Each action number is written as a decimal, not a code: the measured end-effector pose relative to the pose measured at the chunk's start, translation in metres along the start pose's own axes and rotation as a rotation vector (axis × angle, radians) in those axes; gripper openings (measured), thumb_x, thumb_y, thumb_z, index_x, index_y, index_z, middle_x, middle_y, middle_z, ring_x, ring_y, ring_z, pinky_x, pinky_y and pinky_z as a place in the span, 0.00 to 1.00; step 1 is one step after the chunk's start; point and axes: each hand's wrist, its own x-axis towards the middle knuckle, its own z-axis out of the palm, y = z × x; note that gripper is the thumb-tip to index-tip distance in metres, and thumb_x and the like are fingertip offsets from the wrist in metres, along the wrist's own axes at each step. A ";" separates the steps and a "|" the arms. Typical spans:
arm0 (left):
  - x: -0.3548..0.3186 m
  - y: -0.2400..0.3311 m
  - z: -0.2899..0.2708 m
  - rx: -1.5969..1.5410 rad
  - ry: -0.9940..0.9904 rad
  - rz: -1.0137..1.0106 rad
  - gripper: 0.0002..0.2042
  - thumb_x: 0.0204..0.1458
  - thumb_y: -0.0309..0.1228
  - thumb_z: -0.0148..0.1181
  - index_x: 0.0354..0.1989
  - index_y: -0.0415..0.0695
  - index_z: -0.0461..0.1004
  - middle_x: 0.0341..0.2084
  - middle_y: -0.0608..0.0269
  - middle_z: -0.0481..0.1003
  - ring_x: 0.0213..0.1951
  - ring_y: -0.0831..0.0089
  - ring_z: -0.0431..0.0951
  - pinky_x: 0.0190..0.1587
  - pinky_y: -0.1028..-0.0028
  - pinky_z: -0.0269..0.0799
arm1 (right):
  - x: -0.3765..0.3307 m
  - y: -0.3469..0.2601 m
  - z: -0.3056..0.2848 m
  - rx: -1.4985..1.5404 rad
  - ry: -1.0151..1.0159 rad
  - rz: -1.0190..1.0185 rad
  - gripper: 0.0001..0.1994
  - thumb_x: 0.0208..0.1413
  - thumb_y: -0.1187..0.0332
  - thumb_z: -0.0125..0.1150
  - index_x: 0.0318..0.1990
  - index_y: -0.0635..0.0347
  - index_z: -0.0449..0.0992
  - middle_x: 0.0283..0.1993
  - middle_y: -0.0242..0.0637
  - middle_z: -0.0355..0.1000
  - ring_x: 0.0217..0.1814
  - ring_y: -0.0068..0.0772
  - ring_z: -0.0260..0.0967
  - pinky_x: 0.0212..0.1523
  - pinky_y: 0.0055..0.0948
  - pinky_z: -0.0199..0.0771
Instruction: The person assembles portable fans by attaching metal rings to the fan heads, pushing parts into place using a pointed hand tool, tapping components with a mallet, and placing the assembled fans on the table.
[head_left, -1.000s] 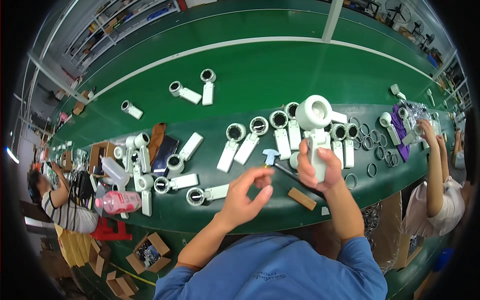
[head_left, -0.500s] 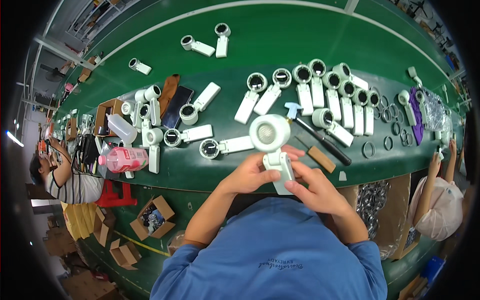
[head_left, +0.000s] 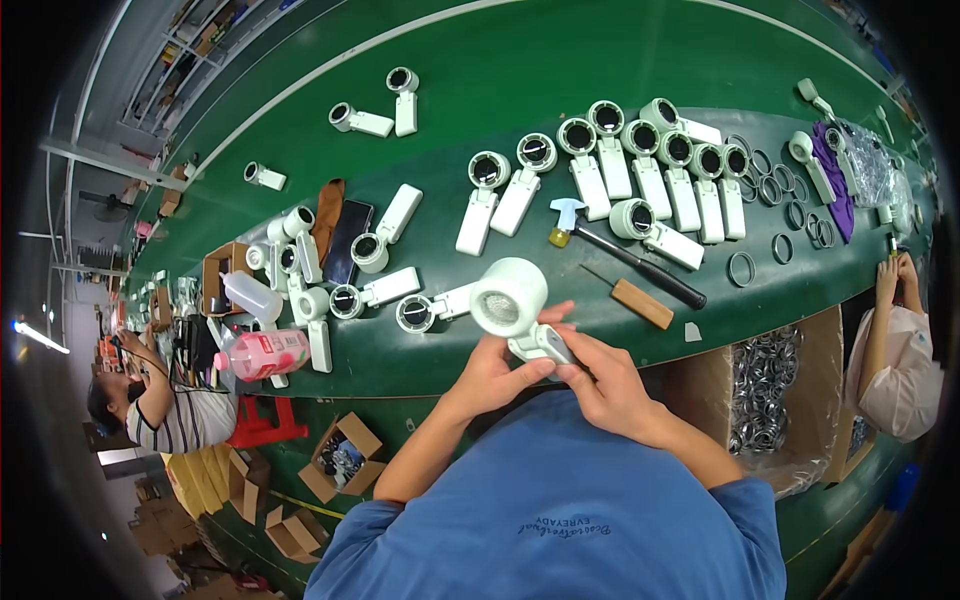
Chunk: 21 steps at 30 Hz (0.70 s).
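Close to the table's near edge, I hold a white handheld fan (head_left: 512, 297) in both hands. Its round head with a pale grille tilts up and to the left, above my fingers. My left hand (head_left: 496, 378) wraps the underside of the folding handle, thumb along it. My right hand (head_left: 605, 378) pinches the handle near the hinge from the other side; the handle's lower part is hidden by my fingers. Just left of the held fan lies another white fan (head_left: 416, 313) with a dark round face. Beyond it stand several more fans (head_left: 608, 150) in a row.
Right of my hands lie a hammer (head_left: 640, 263) and a wooden-handled awl (head_left: 642, 303). Loose rings (head_left: 782, 248) are scattered farther right. A pink bottle (head_left: 262, 355) and a phone (head_left: 347, 240) are on the left. Below the edge is a carton of metal rings (head_left: 765, 390). Co-workers sit at both sides.
The fan in my hands has turned and tilted, its head moving left and down. My view has shifted, so the table things sit differently in the picture.
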 end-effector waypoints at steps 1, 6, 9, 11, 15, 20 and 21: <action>0.001 0.001 0.002 0.015 0.013 -0.037 0.33 0.57 0.32 0.66 0.67 0.32 0.60 0.67 0.43 0.63 0.66 0.57 0.69 0.68 0.57 0.63 | -0.004 0.002 -0.002 0.055 0.023 0.015 0.20 0.60 0.77 0.58 0.60 0.71 0.70 0.46 0.51 0.76 0.41 0.45 0.77 0.43 0.32 0.76; 0.004 -0.008 -0.009 0.214 0.079 0.014 0.27 0.55 0.28 0.67 0.63 0.36 0.67 0.65 0.49 0.67 0.65 0.64 0.69 0.68 0.60 0.61 | -0.009 0.008 -0.021 -0.018 0.083 0.021 0.19 0.63 0.73 0.57 0.60 0.71 0.70 0.50 0.53 0.75 0.45 0.45 0.76 0.46 0.33 0.75; 0.011 -0.014 -0.013 0.243 -0.019 0.023 0.34 0.56 0.35 0.66 0.68 0.33 0.59 0.65 0.44 0.67 0.66 0.56 0.68 0.68 0.57 0.60 | -0.009 0.012 -0.021 0.060 0.106 -0.012 0.18 0.61 0.72 0.60 0.58 0.69 0.72 0.47 0.50 0.76 0.43 0.47 0.77 0.44 0.35 0.76; 0.024 -0.007 0.003 0.157 -0.052 0.019 0.33 0.57 0.35 0.65 0.67 0.33 0.60 0.61 0.45 0.70 0.63 0.57 0.71 0.66 0.57 0.63 | -0.009 0.017 -0.026 0.085 0.121 -0.030 0.18 0.61 0.71 0.62 0.56 0.68 0.73 0.45 0.49 0.76 0.42 0.48 0.77 0.43 0.36 0.76; 0.032 -0.014 0.018 -0.075 0.010 -0.028 0.28 0.59 0.34 0.62 0.64 0.34 0.63 0.49 0.51 0.75 0.51 0.62 0.76 0.57 0.60 0.70 | -0.004 0.033 -0.037 -0.166 -0.050 -0.015 0.20 0.57 0.67 0.67 0.55 0.68 0.74 0.46 0.49 0.76 0.42 0.51 0.75 0.45 0.40 0.77; 0.027 -0.029 0.006 -0.298 0.227 -0.022 0.20 0.60 0.27 0.56 0.60 0.34 0.66 0.34 0.63 0.72 0.34 0.75 0.73 0.40 0.71 0.72 | -0.013 0.078 -0.078 -0.785 0.305 0.001 0.24 0.52 0.66 0.70 0.55 0.64 0.74 0.47 0.46 0.76 0.42 0.52 0.75 0.44 0.41 0.76; 0.026 -0.028 0.004 -0.338 0.223 0.014 0.18 0.61 0.24 0.55 0.59 0.34 0.67 0.31 0.66 0.70 0.31 0.78 0.71 0.36 0.75 0.71 | -0.016 0.086 -0.076 -0.784 0.300 -0.001 0.24 0.52 0.66 0.70 0.55 0.64 0.74 0.47 0.46 0.76 0.42 0.52 0.75 0.44 0.41 0.76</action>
